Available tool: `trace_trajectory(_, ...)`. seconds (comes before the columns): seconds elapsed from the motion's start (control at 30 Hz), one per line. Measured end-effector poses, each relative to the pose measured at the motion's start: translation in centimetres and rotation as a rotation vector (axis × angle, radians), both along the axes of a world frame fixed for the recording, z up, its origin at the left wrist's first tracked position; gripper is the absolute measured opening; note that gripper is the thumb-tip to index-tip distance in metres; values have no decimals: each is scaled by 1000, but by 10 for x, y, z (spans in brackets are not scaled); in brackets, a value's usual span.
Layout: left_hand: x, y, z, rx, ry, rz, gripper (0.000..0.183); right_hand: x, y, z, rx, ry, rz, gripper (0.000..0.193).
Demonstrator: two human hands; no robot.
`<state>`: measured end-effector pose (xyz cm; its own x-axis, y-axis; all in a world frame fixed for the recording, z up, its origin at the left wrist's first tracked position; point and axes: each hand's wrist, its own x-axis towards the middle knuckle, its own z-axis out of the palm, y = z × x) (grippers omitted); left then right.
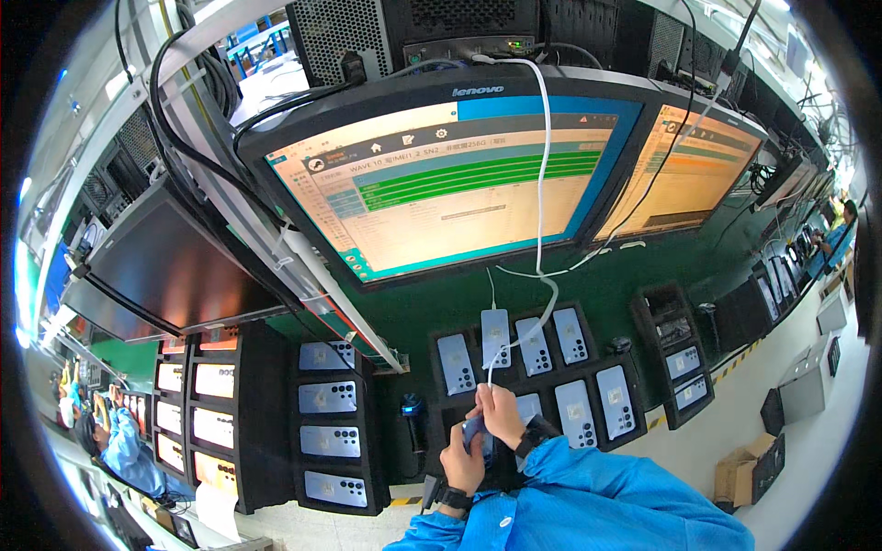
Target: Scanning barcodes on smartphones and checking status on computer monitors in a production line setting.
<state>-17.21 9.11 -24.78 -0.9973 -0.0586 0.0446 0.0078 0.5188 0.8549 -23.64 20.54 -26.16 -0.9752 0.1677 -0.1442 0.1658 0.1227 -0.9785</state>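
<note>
The work area is a green-topped workbench point(432, 308) below two lit monitors, a central monitor point(432, 207) and a right-hand monitor point(684, 174). A dark-screened monitor point(175, 262) is located at the left. Perforated black computer cases point(340, 41) stand behind the central monitor.

The left hand point(462, 462) is closed around a blue smartphone point(474, 430), which is located in front of the torso, above the near edge of the central black tray point(602, 354). The right hand point(503, 418) is closed, its fingers pinching the lower end of a white cable point(540, 184) directly beside that smartphone. The fingers cover the cable end; whether it is seated in the smartphone cannot be determined. Each wrist carries a black band, and the sleeves point(597, 487) are blue.

The central black tray contains light-blue phones in two rows. At its far side, a cabled phone point(494, 338) has a thin white lead at its upper edge. The left black tray point(329, 419) contains four phones in a column. A handheld scanner point(413, 422) is positioned between these two trays. The right black tray point(654, 367) contains two phones at its near end.
</note>
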Motion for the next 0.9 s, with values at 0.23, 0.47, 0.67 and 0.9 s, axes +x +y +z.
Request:
trace_trajectory(0.23,-10,-38,-54,58,-2,-64,29,50,29,20,503,388,360,21)
trace_trajectory(0.47,-49,-106,-88,-120,48,325,35,147,85,5,334,-207,462,29)
trace_trajectory(0.67,-66,-133,-261,15,-461,144,55,158,87,25,431,-167,427,29)
trace_trajectory(0.9,-57,-115,-99,624,-458,227,27,120,117,40,364,-116,250,25)
